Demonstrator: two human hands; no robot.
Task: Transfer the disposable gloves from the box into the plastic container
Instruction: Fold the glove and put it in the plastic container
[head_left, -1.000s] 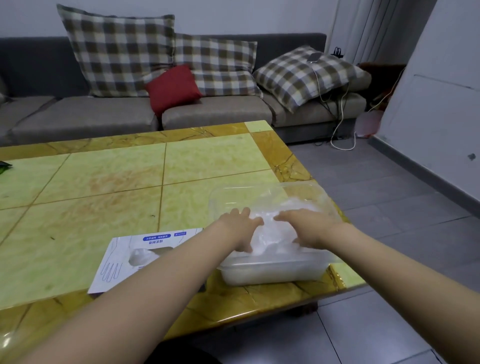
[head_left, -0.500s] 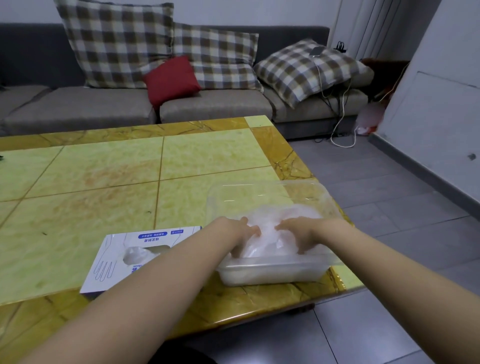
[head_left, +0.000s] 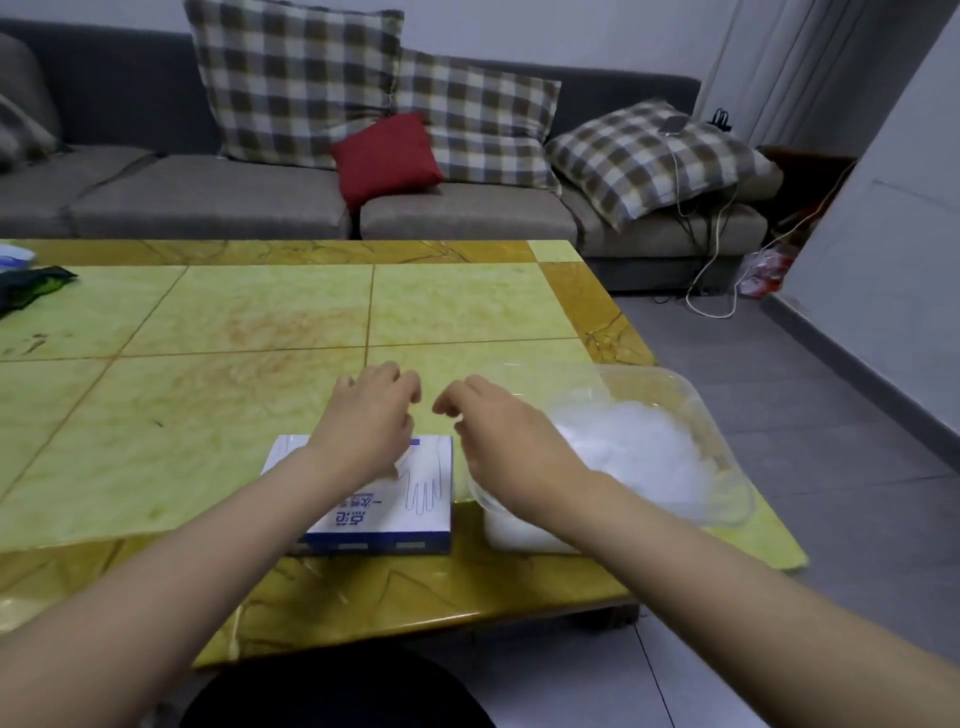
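Left grip (head_left: 370, 426): I see it above the far end of the glove box, fingers loosely curled with nothing in them.
Right grip (head_left: 506, 441): it hangs between the box and the container, fingers bent downward and loose, and I can make out nothing in them.
Glove box (head_left: 410, 501): white and blue with a glove outline printed on top; it lies flat near the front edge of the bench, and my left forearm covers part of it.
Plastic container (head_left: 724, 470): clear, just right of the box, at the bench's right front corner.
Disposable gloves (head_left: 634, 447): a white, crumpled heap inside the container.
Bench (head_left: 234, 322): yellow-green tiles with an amber border.
Behind: a grey sofa (head_left: 208, 202) with checked cushions and one red cushion (head_left: 387, 156).
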